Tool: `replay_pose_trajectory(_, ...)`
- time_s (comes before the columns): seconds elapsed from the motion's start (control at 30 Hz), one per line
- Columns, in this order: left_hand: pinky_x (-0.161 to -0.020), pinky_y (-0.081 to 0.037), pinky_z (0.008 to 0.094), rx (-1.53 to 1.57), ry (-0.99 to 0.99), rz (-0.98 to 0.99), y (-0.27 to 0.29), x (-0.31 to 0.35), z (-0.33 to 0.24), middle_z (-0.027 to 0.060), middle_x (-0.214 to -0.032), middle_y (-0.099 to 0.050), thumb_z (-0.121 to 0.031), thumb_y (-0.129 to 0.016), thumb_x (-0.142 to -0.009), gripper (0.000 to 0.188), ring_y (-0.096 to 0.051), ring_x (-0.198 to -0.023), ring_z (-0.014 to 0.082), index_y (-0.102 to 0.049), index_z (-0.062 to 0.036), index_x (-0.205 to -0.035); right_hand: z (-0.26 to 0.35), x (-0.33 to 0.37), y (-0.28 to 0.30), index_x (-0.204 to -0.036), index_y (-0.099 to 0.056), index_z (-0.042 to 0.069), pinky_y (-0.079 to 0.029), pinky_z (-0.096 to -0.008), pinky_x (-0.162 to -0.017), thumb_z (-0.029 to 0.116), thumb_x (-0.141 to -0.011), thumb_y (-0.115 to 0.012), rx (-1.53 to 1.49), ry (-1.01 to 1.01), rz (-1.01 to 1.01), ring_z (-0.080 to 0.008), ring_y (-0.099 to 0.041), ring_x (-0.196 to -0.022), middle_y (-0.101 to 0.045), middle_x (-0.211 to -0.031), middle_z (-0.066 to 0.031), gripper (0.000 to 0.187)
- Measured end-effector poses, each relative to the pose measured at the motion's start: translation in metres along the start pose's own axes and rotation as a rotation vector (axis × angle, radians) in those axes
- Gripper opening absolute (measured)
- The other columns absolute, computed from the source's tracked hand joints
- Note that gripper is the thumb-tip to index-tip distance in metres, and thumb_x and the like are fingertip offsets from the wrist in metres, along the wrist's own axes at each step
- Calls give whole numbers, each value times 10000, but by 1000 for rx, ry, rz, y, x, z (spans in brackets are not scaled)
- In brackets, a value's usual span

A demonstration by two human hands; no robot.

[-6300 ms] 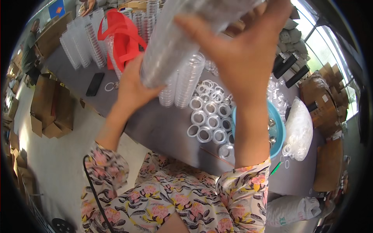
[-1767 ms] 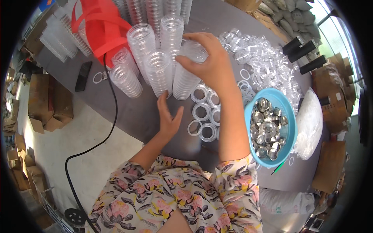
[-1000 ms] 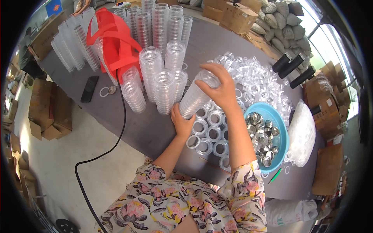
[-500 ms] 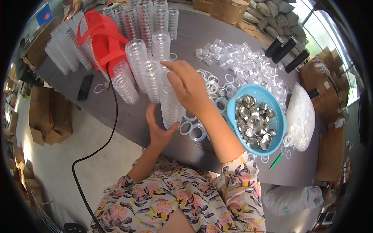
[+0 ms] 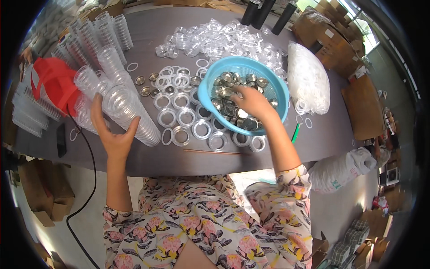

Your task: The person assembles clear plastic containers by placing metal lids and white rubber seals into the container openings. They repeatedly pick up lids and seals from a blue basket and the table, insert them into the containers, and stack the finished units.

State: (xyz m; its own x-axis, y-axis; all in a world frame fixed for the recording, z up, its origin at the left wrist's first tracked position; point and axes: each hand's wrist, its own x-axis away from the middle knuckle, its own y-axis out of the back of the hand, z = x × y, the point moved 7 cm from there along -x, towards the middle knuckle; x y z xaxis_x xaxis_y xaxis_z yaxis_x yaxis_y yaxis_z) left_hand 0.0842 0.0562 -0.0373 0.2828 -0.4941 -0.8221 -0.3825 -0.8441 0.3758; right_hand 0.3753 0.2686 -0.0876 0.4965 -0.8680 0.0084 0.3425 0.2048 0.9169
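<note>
My left hand (image 5: 114, 132) curls its thumb and fingers round the upper part of a tall stack of clear plastic cups (image 5: 145, 127) at the left of the table. On the right, my right hand (image 5: 253, 105) reaches into a blue plastic basket (image 5: 204, 96). Its fingers are apart, the tips among shiny metal caps (image 5: 242, 113). Whether one touches a particular cap is hard to make out. Between the hands lie rows of clear rings with white rims (image 5: 186, 116). More cup stacks (image 5: 92, 36) rise at the back left.
A heap of clear plastic parts (image 5: 219, 38) spreads behind the basket. To its right are a white-filled plastic bag (image 5: 309, 78) and a green-handled tool (image 5: 295, 133). Black cylinders (image 5: 283, 19) stand at the back. A red bag (image 5: 56, 83), black phone (image 5: 61, 140) and black cable (image 5: 93, 170) are left.
My right hand has left the cup stack and gone right into the blue basket. My left hand has moved up the stack and closed round it. The view has turned right.
</note>
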Motion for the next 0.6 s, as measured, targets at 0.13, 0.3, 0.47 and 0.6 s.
replay_pose_trajectory(0.13, -1046, -276, 410, -3, -15, -32, -7, 10, -1, 169, -1348, -380, -133, -799, -627, 857, -358, -1258, 313, -340, -1, -1340, -48, 21, -31, -1161, -559, 31, -452, -414, -876, 277, -791, -606, 133, 78, 108, -350, -577, -1005, -606, -1074, -199, 447)
replay_pose_trajectory(0.3, -1021, -298, 457, -14, -335, -261, 11, 24, -42, 158, -1298, -419, -154, -758, -672, 680, -395, -1220, 295, -419, -19, -1245, -42, 34, -17, -1040, -635, 45, -475, -403, -825, 316, -761, -638, 144, 8, 187, -330, -606, -939, -631, -1005, -189, 389)
replay_pose_trajectory(0.47, -825, -438, 437, 369, -338, 514, -84, 26, -122, 105, -976, -596, -69, -680, -674, 337, -574, -933, 324, -591, -55, -999, -46, 46, -15, -874, -689, 69, -496, -413, -746, 344, -710, -670, 227, -58, 286, -317, -633, -838, -665, -844, -155, 320)
replay_pose_trajectory(0.6, -824, -451, 412, 532, -300, 742, -200, 44, -132, 151, -1088, -573, -102, -626, -755, 292, -554, -985, 328, -575, -45, -1037, -58, 47, -41, -811, -683, 61, -496, -428, -700, 261, -689, -649, 219, 38, 180, -328, -629, -813, -653, -827, -177, 237)
